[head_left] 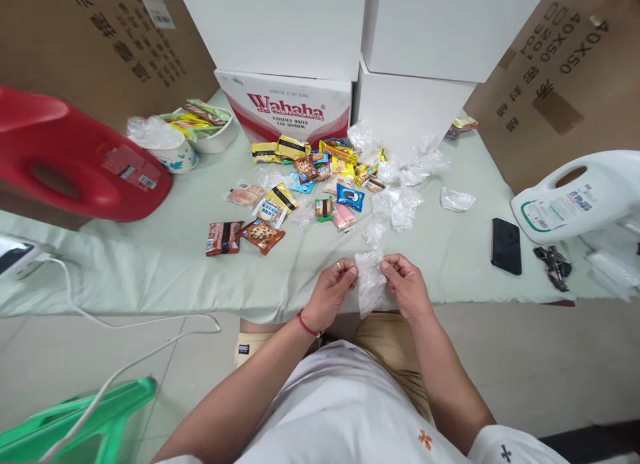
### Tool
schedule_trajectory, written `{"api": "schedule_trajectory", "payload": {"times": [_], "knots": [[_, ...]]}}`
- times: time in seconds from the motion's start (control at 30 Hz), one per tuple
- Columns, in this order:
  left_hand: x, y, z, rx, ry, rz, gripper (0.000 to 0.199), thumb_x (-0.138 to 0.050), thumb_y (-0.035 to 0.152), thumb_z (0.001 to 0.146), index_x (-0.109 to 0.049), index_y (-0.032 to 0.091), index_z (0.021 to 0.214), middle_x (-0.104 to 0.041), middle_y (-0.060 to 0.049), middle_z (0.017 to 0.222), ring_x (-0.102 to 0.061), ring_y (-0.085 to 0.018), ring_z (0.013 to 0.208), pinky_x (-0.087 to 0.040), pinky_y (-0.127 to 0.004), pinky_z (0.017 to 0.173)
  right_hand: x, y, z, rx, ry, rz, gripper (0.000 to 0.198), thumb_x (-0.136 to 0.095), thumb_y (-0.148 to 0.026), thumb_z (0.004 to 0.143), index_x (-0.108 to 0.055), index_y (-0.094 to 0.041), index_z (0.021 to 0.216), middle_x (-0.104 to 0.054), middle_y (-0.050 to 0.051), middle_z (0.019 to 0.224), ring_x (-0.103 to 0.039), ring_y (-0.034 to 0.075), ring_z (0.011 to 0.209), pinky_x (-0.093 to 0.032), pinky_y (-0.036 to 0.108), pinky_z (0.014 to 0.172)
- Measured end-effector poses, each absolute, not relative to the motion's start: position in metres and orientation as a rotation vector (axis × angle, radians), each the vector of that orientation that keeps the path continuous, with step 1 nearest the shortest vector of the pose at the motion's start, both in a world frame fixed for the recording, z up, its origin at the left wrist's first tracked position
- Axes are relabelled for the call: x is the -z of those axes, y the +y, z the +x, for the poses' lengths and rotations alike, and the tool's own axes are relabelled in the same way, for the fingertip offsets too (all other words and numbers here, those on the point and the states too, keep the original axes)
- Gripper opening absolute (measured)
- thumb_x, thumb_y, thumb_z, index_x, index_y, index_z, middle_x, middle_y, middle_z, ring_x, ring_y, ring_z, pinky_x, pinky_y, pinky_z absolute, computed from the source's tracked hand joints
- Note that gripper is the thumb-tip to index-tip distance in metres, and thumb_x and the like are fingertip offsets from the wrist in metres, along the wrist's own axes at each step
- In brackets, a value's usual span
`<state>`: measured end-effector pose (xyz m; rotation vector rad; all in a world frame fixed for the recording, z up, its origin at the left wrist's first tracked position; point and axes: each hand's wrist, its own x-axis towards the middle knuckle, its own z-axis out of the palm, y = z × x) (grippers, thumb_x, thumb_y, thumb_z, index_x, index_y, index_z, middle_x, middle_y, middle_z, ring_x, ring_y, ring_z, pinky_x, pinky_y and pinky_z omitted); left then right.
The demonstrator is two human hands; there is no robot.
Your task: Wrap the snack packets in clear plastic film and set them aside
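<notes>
Between my two hands, at the table's front edge, hangs a crinkled clear plastic bag (371, 284). My left hand (334, 287) pinches its left side, and my right hand (407, 287) pinches its right side. Just beyond it lies a small crumpled clear plastic piece (374, 234). Farther back more crumpled clear bags (403, 207) form a loose heap. To their left is a spread of wrapped snacks, among them a brown cookie packet (262, 235), a dark red packet (223, 239), a blue packet (350, 197) and a yellow packet (294, 147).
A red jug (110, 164), a paper cup (175, 154) and a white bowl (217, 141) with packets stand left. On the right are a black phone (506, 246), keys (553, 265) and a white detergent bottle (580, 194). Behind stands a Wahaha box (290, 111). A white cable (125, 324) hangs front left.
</notes>
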<state>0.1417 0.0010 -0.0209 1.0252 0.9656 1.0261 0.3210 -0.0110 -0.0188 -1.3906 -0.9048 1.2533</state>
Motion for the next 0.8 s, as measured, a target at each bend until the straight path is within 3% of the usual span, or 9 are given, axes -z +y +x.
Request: {"api": "schedule_trajectory", "payload": {"times": [0.1,0.23,0.37,0.5,0.57,0.67,0.73,0.8], "knots": [[0.02,-0.001,0.142,-1.045,1.017,1.108,0.046,-0.066,0.064,0.088,-0.056,0.02,0.076,-0.047,0.004,0.068,-0.039,-0.013,0.066,-0.034,-0.027,0.066,0.012,-0.016,0.318,-1.071,-0.998,-1.41,0.036,-0.074,-0.057,0.085,-0.067,-0.022,0.09,-0.057,-0.001,0.075,-0.044,0.013,0.064,-0.035,0.025,0.055],[0.018,-0.005,0.147,-1.069,1.03,1.258,0.041,-0.065,0.057,0.091,-0.059,0.02,0.076,-0.052,0.001,0.074,-0.043,-0.014,0.071,-0.035,-0.027,0.069,0.0,-0.019,0.308,-1.214,-1.211,-1.335,0.034,-0.073,-0.055,0.086,-0.07,-0.022,0.094,-0.062,0.001,0.081,-0.048,0.014,0.068,-0.04,0.026,0.059],[0.019,-0.005,0.147,-1.061,1.02,1.185,0.041,-0.063,0.057,0.092,-0.056,0.02,0.077,-0.047,0.003,0.07,-0.039,-0.014,0.067,-0.034,-0.027,0.065,0.002,-0.013,0.307,-1.258,-1.033,-1.308,0.037,-0.077,-0.056,0.083,-0.064,-0.022,0.078,-0.051,-0.003,0.065,-0.04,0.011,0.059,-0.035,0.025,0.054],[0.017,-0.002,0.139,-1.09,0.98,1.171,0.041,-0.062,0.057,0.094,-0.053,0.021,0.076,-0.045,0.003,0.071,-0.04,-0.014,0.068,-0.034,-0.027,0.066,0.007,-0.01,0.315,-1.268,-0.915,-1.271,0.036,-0.078,-0.055,0.082,-0.063,-0.023,0.078,-0.047,-0.004,0.066,-0.039,0.011,0.058,-0.034,0.025,0.051],[0.015,-0.002,0.137,-1.094,0.94,1.278,0.04,-0.059,0.053,0.097,-0.054,0.02,0.075,-0.048,0.001,0.074,-0.042,-0.015,0.071,-0.036,-0.028,0.07,0.006,-0.011,0.318,-1.215,-1.007,-1.262,0.027,-0.078,-0.049,0.084,-0.069,-0.025,0.09,-0.054,-0.001,0.076,-0.044,0.013,0.063,-0.038,0.025,0.055],[0.015,-0.003,0.136,-1.077,0.902,1.449,0.037,-0.055,0.049,0.1,-0.056,0.021,0.075,-0.05,-0.001,0.078,-0.044,-0.016,0.075,-0.037,-0.029,0.073,0.002,-0.012,0.318,-1.075,-1.287,-1.24,0.024,-0.075,-0.041,0.088,-0.075,-0.03,0.11,-0.061,0.005,0.107,-0.052,0.015,0.075,-0.046,0.03,0.065],[0.015,-0.004,0.135,-1.067,0.906,1.508,0.035,-0.054,0.047,0.101,-0.058,0.021,0.078,-0.053,-0.002,0.08,-0.046,-0.017,0.077,-0.039,-0.03,0.075,-0.001,-0.012,0.318,-0.961,-1.451,-1.236,0.015,-0.071,-0.037,0.092,-0.078,-0.031,0.104,-0.061,0.006,0.112,-0.054,0.016,0.078,-0.048,0.032,0.068],[0.015,-0.003,0.133,-1.074,0.922,1.546,0.032,-0.052,0.045,0.102,-0.061,0.022,0.081,-0.056,-0.004,0.083,-0.049,-0.018,0.079,-0.041,-0.031,0.078,-0.003,-0.012,0.32,-0.857,-1.515,-1.241,0.012,-0.067,-0.033,0.096,-0.079,-0.031,0.099,-0.061,0.006,0.104,-0.055,0.017,0.078,-0.047,0.033,0.067]]}}
